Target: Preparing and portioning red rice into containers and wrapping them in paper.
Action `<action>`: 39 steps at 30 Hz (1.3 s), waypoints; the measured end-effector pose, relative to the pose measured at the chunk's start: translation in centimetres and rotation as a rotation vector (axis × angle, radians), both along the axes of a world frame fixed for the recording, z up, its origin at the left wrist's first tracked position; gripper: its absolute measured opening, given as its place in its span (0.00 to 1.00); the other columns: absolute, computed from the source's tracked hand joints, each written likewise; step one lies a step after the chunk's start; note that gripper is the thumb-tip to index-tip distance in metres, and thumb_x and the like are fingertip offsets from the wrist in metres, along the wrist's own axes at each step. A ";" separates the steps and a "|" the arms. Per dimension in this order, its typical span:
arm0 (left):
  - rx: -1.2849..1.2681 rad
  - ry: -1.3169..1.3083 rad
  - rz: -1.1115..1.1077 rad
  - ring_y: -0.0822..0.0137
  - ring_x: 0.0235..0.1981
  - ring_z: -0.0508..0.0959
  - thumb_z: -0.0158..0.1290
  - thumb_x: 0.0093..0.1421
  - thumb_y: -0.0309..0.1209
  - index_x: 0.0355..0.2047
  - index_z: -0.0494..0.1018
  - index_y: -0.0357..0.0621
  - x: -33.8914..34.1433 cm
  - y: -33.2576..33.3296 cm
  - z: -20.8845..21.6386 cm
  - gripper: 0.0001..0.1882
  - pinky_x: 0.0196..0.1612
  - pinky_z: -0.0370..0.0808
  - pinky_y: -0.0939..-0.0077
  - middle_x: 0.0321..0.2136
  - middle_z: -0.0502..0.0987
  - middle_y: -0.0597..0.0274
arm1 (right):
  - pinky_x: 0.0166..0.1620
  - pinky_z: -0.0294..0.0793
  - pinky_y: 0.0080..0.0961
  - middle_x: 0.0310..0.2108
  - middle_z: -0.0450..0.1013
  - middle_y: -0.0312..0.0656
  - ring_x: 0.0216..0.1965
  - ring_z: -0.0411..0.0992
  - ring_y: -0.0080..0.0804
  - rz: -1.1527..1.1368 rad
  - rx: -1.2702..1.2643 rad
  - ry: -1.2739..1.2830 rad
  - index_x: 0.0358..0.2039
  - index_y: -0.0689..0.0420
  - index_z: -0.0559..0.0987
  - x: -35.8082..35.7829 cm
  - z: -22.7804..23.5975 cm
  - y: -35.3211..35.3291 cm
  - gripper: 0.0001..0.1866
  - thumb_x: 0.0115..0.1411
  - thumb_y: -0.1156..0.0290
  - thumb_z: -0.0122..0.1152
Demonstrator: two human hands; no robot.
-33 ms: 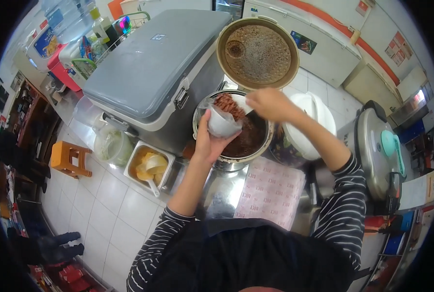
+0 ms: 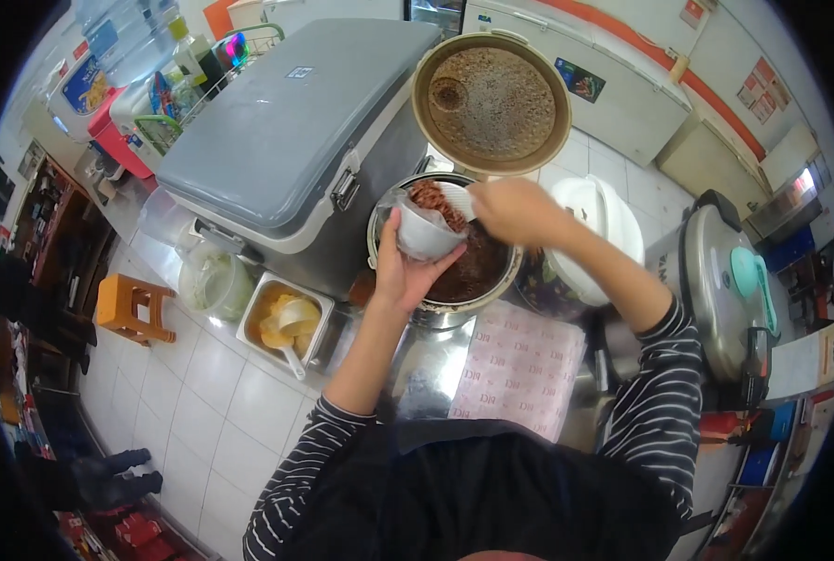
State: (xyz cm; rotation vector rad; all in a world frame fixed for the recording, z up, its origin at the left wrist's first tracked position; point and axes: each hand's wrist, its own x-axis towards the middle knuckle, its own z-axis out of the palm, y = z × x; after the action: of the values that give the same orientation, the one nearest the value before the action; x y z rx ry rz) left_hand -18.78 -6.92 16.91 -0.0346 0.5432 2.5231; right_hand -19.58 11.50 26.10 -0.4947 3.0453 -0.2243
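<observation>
In my left hand point(image 2: 409, 277) a small white bowl point(image 2: 420, 234), lined with clear plastic film, is held tilted over an open cooking pot point(image 2: 516, 273). Reddish-brown rice point(image 2: 426, 197) is heaped at the bowl's upper side. My right hand point(image 2: 512, 213) is closed round the handle of a white rice paddle point(image 2: 456, 198), whose blade presses against the rice in the bowl. Dark reddish rice point(image 2: 477, 271) lies inside the pot below. Behind it the pot's round lid point(image 2: 496, 103) stands raised, its wet inner face showing.
A big grey cooler box point(image 2: 295, 122) stands left of the pot. A metal tray point(image 2: 320, 323) with yellow food and a ladle is nearer. Printed pink paper point(image 2: 520, 365) lies in front. On the right are a white-lidded container point(image 2: 604, 234) and a large steel cooker point(image 2: 716, 290).
The paddle and my right hand have shifted very slightly, and the whole view has moved a little. Both grips are unchanged.
</observation>
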 end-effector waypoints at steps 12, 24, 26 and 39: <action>0.529 -0.210 -0.375 0.39 0.57 0.62 0.37 0.56 0.68 0.62 0.52 0.46 -1.8 0.1 -3.6 0.45 0.49 0.74 0.53 0.59 0.57 0.40 | 0.36 0.62 0.35 0.22 0.74 0.39 0.27 0.74 0.34 0.146 0.226 0.535 0.34 0.54 0.78 5.1 5.2 -1.0 0.11 0.48 0.69 0.56; 0.498 -0.102 -0.498 0.42 0.55 0.62 0.50 0.55 0.57 0.60 0.57 0.46 -1.8 -0.3 -1.9 0.40 0.44 0.77 0.56 0.56 0.58 0.43 | 0.34 0.61 0.33 0.19 0.73 0.37 0.22 0.72 0.35 0.279 0.256 0.411 0.32 0.49 0.79 2.3 5.1 -0.8 0.07 0.53 0.65 0.56; 0.476 -0.164 -0.486 0.42 0.54 0.62 0.50 0.55 0.58 0.60 0.56 0.47 -1.7 -0.6 -2.7 0.40 0.44 0.77 0.56 0.56 0.58 0.43 | 0.34 0.62 0.34 0.18 0.74 0.38 0.22 0.73 0.37 0.325 0.320 0.338 0.31 0.50 0.79 1.8 4.3 -1.5 0.07 0.51 0.68 0.56; 0.382 -0.082 -0.345 0.40 0.53 0.65 0.48 0.57 0.56 0.61 0.55 0.44 0.2 -4.9 -1.5 0.39 0.42 0.79 0.55 0.56 0.61 0.41 | 0.35 0.74 0.39 0.22 0.76 0.45 0.27 0.76 0.44 -0.039 0.058 0.324 0.33 0.49 0.81 1.7 6.5 0.9 0.10 0.54 0.64 0.54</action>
State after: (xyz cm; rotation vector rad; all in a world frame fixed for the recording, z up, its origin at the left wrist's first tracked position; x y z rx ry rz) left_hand -18.57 -11.84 15.41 0.0897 0.0219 2.2325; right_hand -17.92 12.44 32.63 -0.5140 3.3663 -0.0608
